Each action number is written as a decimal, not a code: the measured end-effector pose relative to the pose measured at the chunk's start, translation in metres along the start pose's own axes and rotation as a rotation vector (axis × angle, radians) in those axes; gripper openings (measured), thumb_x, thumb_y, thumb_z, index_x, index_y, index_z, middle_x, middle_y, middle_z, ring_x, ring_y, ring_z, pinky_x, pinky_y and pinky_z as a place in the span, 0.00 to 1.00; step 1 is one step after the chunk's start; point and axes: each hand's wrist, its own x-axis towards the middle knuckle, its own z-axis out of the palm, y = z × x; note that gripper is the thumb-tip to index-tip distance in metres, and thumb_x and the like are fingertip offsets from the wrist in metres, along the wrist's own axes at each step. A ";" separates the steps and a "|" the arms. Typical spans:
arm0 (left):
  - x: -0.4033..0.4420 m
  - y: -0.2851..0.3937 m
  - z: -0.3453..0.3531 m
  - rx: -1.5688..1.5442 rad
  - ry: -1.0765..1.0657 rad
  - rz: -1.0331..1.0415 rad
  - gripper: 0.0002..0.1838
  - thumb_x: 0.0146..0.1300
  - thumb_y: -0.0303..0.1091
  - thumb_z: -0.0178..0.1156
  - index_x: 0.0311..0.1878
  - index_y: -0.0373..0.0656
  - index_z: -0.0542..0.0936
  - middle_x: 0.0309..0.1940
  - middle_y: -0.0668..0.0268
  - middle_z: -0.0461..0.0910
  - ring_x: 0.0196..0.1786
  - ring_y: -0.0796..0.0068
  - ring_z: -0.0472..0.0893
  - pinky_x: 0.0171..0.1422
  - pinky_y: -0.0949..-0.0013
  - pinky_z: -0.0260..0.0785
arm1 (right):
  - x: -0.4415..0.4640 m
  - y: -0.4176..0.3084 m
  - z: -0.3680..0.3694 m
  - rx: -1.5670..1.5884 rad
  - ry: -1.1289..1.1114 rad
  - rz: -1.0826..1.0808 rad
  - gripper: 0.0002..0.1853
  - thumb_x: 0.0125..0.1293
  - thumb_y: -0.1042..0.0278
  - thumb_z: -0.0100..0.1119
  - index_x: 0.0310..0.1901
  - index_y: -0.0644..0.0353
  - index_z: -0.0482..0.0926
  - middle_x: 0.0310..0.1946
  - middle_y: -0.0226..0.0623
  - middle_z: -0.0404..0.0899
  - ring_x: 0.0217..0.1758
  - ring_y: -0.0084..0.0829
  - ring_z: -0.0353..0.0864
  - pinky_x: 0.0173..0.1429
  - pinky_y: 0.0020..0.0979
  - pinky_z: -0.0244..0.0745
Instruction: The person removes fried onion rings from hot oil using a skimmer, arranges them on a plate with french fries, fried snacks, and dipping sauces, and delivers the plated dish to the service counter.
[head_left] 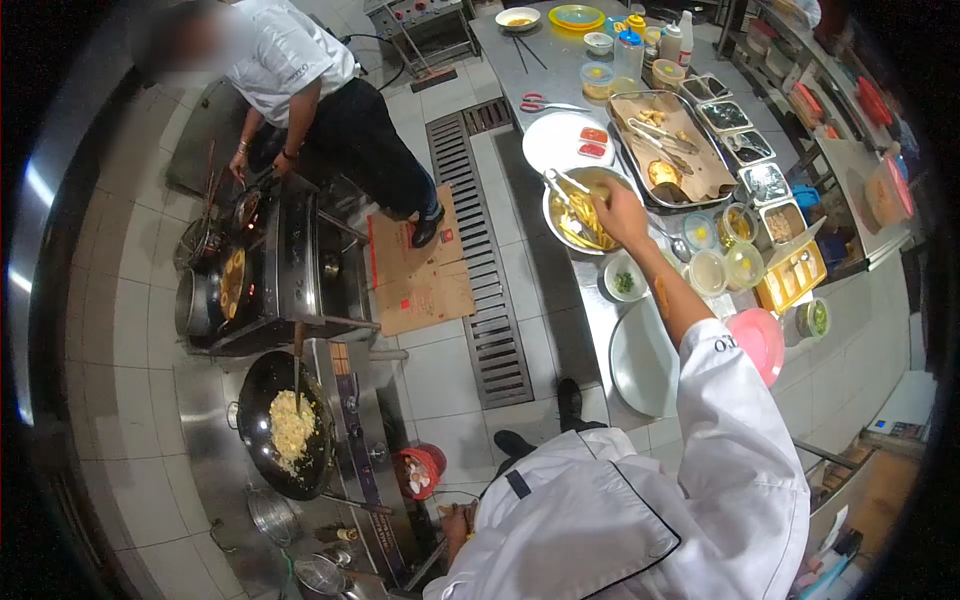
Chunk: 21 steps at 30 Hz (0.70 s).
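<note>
My right hand (622,214) reaches over the rim of a metal bowl (556,228) of French fries (590,226). Its fingers point down and close together at the fries; whatever they pinch is hidden. Metal tongs (558,190) lean in the same bowl, left of the fingers. Low beside the stove front is my left hand (457,524), partly covered by my white jacket, its fingers too small to read. Near the right hand are a small bowl of chopped green herbs (624,281) and a white plate with two small red sauce dishes (552,140).
A black wok (262,455) of fried rice (293,432) sits on the stove at left. A co-worker (330,110) stands at another burner. A paper-lined tray (690,165), metal tubs (748,147) and a large pale plate (640,365) crowd the table. A red bucket (432,462) stands below.
</note>
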 end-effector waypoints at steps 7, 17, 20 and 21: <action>0.022 0.010 -0.001 -0.067 0.096 0.064 0.25 0.61 0.48 0.74 0.49 0.34 0.90 0.44 0.49 0.91 0.49 0.51 0.90 0.56 0.51 0.79 | 0.048 -0.054 0.070 -0.164 -0.081 0.115 0.38 0.60 0.45 0.80 0.65 0.60 0.79 0.69 0.60 0.71 0.66 0.59 0.80 0.67 0.52 0.82; 0.049 0.163 0.000 -0.064 -0.010 0.511 0.32 0.65 0.55 0.77 0.59 0.35 0.85 0.56 0.58 0.88 0.57 0.64 0.86 0.64 0.60 0.75 | -0.001 -0.074 -0.045 0.017 0.130 -0.008 0.21 0.68 0.58 0.72 0.54 0.59 0.77 0.33 0.51 0.87 0.42 0.57 0.89 0.48 0.54 0.82; -0.011 0.300 0.017 0.012 -0.177 0.569 0.32 0.67 0.60 0.75 0.54 0.36 0.88 0.48 0.61 0.90 0.50 0.68 0.87 0.58 0.62 0.77 | -0.029 -0.020 -0.052 0.334 0.300 0.108 0.20 0.69 0.61 0.73 0.53 0.60 0.74 0.33 0.49 0.87 0.34 0.50 0.90 0.40 0.48 0.84; -0.010 0.331 0.024 0.104 -0.223 0.641 0.32 0.68 0.60 0.74 0.53 0.36 0.88 0.46 0.61 0.91 0.48 0.68 0.88 0.56 0.63 0.78 | -0.036 0.002 -0.053 0.441 0.299 0.167 0.19 0.71 0.63 0.73 0.53 0.61 0.73 0.33 0.46 0.87 0.32 0.44 0.90 0.37 0.43 0.85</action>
